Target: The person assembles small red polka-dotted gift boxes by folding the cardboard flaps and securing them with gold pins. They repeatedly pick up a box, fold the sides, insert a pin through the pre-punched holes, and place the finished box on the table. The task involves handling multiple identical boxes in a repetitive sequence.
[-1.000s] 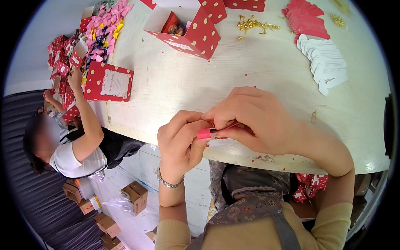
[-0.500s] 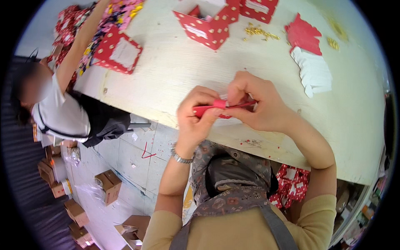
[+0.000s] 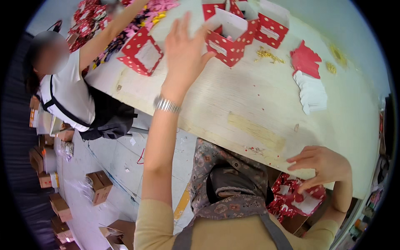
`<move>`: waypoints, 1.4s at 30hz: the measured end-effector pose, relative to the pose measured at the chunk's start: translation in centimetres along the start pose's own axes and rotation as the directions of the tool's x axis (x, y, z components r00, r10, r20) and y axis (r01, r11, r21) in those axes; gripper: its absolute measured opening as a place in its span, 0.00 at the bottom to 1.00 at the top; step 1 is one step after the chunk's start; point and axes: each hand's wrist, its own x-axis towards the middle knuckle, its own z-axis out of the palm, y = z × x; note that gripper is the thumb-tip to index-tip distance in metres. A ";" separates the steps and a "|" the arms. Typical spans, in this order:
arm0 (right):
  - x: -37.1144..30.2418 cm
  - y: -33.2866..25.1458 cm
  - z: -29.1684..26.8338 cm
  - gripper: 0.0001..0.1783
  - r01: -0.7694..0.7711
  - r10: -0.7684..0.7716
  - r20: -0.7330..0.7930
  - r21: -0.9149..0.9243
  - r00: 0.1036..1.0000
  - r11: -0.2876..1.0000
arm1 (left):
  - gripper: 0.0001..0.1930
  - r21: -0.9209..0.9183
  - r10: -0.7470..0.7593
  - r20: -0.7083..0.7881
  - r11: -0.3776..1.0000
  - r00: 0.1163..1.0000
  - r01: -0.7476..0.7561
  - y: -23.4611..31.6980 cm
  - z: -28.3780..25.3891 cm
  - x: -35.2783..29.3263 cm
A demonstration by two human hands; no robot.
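My left hand (image 3: 185, 52) reaches out over the far part of the table with its fingers spread, holding nothing. Just beyond its fingertips stands a red dotted paper box (image 3: 227, 52) with an open white inside and small dark and red things in it. At the table's near edge my right hand (image 3: 323, 166) hovers with fingers apart and nothing gripped. Below it lies a heap of red pieces with white dots (image 3: 287, 202), partly under the tabletop. One red dotted piece with a white patch (image 3: 306, 204) is directly beneath that hand; whether it touches the heap I cannot tell.
More red dotted boxes (image 3: 273, 27) stand behind. Gold fasteners (image 3: 268, 55), red cutouts (image 3: 306, 60) and white cutouts (image 3: 311, 93) lie at right. A flat red dotted piece (image 3: 143, 52) lies at left, near a co-worker (image 3: 64, 89) reaching over piled goods. Cardboard boxes (image 3: 100, 187) stand on the floor.
My hands have parted and let go of the small red piece they held together. The left moved far forward toward the boxes, the right back to the near edge above the heap.
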 end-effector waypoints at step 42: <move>24.7 6.3 3.2 0.13 0.346 0.216 -0.909 0.343 0.357 0.873 | 0.09 -0.736 -0.628 0.494 0.068 0.602 0.674 2.3 -1.4 -7.1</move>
